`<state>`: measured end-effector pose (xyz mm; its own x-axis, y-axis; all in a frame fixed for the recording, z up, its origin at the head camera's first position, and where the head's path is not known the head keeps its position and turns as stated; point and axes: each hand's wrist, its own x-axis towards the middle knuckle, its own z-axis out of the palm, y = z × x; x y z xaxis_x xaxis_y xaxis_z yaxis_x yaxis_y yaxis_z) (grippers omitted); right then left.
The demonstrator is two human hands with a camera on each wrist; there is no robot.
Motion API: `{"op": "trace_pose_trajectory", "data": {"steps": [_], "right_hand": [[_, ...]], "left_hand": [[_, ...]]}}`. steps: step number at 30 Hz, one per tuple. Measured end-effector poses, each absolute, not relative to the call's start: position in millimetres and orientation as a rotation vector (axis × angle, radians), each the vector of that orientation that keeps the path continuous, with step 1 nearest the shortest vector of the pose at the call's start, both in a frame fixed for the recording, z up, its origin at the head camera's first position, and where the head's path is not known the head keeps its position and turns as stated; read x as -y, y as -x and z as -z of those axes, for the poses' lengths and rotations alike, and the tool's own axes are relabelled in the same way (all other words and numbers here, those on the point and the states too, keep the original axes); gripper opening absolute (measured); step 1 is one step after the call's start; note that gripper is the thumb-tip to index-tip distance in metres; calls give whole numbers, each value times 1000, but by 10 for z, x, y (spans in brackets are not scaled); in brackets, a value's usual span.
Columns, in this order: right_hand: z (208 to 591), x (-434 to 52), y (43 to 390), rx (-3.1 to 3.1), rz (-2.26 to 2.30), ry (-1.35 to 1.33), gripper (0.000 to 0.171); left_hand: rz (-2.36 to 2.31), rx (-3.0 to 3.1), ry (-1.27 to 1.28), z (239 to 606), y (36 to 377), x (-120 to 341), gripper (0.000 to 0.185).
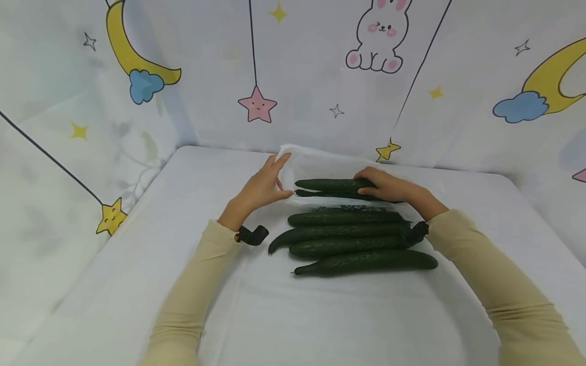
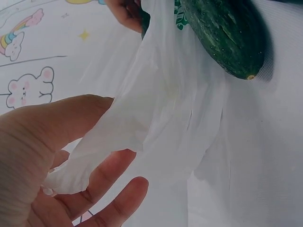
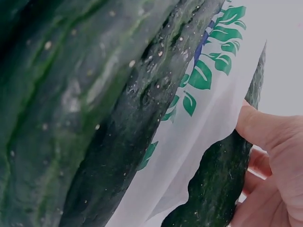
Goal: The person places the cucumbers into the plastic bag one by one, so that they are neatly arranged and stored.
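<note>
A thin white plastic bag [image 1: 325,155] with a green leaf print lies stretched across the table, its mouth held apart. My left hand [image 1: 263,185] holds the left edge of the mouth, thumb and fingers spread; in the left wrist view, bunched plastic [image 2: 71,177] runs between its digits. Two dark green cucumbers [image 1: 327,184] lie side by side within the bag's mouth. My right hand [image 1: 386,185] grips them near their right ends, fingers over the far one and thumb at the near one. In the right wrist view, the thumb presses on a cucumber [image 3: 213,184] partly covered by plastic.
Several more cucumbers [image 1: 361,262] lie in a row on the white table [image 1: 348,320], just in front of the bag. Black wrist bands with cameras [image 1: 253,235] sit close to the row. A cloth wall [image 1: 311,66] with printed stars and moons stands behind.
</note>
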<state>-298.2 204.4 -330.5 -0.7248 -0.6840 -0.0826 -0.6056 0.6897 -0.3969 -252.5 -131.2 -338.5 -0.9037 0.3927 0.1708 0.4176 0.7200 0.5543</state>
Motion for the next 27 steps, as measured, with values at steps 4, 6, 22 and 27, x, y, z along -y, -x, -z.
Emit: {"op": "trace_pose_trajectory", "data": {"steps": [4,6,22,27], "right_hand": [[3327,-2027,3012,-2677,489,1033,41],[3327,-2026,3033,-2683,480,1021,41],[3369,-1952,3138,-2688,459,1053,41],[3411,-1950,3149,-2694,432,1048,41]], "left_hand": [[950,2869,684,3388,2519,1312,90],[955,2863,686,3384,2518,1307,90],[941,2871,680,3350,2494,1314,90],[953,2870,669,3388,2498,1298,90]]}}
